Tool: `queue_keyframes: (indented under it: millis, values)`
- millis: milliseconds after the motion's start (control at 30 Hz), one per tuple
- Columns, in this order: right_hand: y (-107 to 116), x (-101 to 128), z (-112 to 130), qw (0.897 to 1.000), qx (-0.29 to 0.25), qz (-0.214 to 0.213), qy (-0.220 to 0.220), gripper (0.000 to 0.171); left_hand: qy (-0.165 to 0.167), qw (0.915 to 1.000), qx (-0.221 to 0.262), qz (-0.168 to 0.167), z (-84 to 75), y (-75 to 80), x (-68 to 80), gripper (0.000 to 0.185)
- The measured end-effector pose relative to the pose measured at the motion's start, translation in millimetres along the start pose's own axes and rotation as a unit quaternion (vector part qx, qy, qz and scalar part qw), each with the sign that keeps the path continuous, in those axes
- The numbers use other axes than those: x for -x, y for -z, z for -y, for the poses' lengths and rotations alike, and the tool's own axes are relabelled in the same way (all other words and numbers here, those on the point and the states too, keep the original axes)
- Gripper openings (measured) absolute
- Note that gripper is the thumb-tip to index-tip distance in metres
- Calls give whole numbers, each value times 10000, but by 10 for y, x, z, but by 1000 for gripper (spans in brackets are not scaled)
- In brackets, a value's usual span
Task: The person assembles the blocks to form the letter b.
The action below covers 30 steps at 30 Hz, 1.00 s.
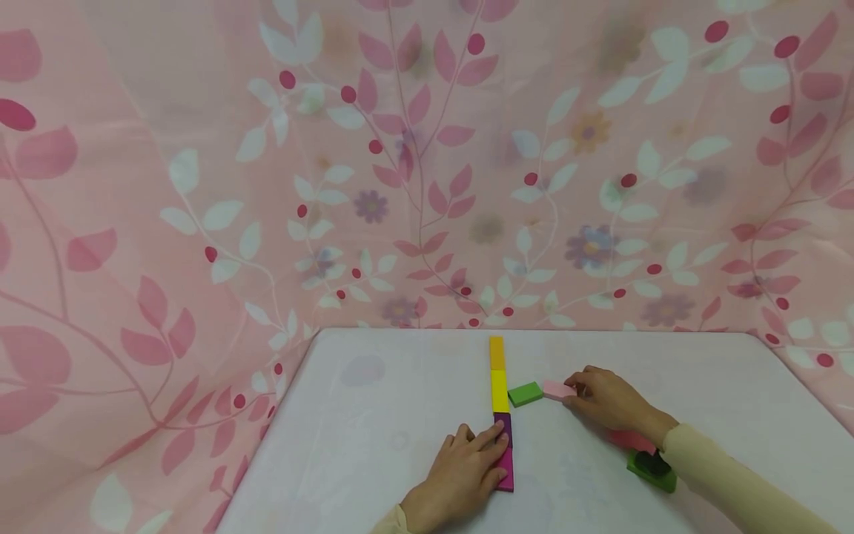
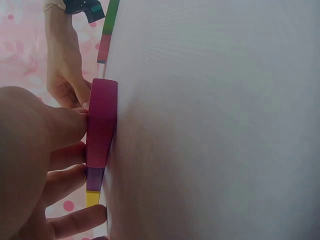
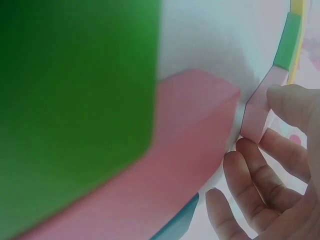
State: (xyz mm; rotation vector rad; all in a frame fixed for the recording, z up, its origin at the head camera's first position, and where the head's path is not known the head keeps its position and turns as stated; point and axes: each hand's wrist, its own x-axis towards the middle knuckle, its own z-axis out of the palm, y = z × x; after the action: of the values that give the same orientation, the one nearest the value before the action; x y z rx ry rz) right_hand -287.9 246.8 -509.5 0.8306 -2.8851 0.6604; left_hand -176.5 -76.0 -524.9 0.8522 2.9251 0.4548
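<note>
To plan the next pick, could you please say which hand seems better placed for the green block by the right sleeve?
Likely the right hand: it is nearer the green block, though it pinches the pale pink block. The left hand touches the magenta block, farther away.

Curtained nook: white table [image 1: 347, 445], floral cloth [image 1: 440, 170]

A magenta block [image 2: 102, 132] and a purple block [image 2: 95, 179], both oblong and plain, lie flat, end to end, at the fingertips of the left hand [image 1: 460, 475]. The thumb touches the magenta one, the nearer to the wrist; fingers partly cover the purple one beyond it. A pale pink block [image 1: 555, 389] is pinched by the right hand [image 1: 610, 400], its free end pointing left from those fingers.
</note>
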Motion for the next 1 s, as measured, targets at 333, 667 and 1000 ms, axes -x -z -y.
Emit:
queue_keyframes:
  millis: [333, 667, 1000]
  values:
    - [11, 35, -16, 9998, -95, 71, 154, 31, -41, 9999, -83, -57, 10, -40, 12, 49]
    - [65, 80, -105, 9995, -221, 223, 93, 38, 68, 9999, -57, 61, 9, 13, -9, 51]
    - [222, 240, -94, 9982, -226, 441, -335, 57, 1, 10000, -97, -17, 27, -41, -4, 50]
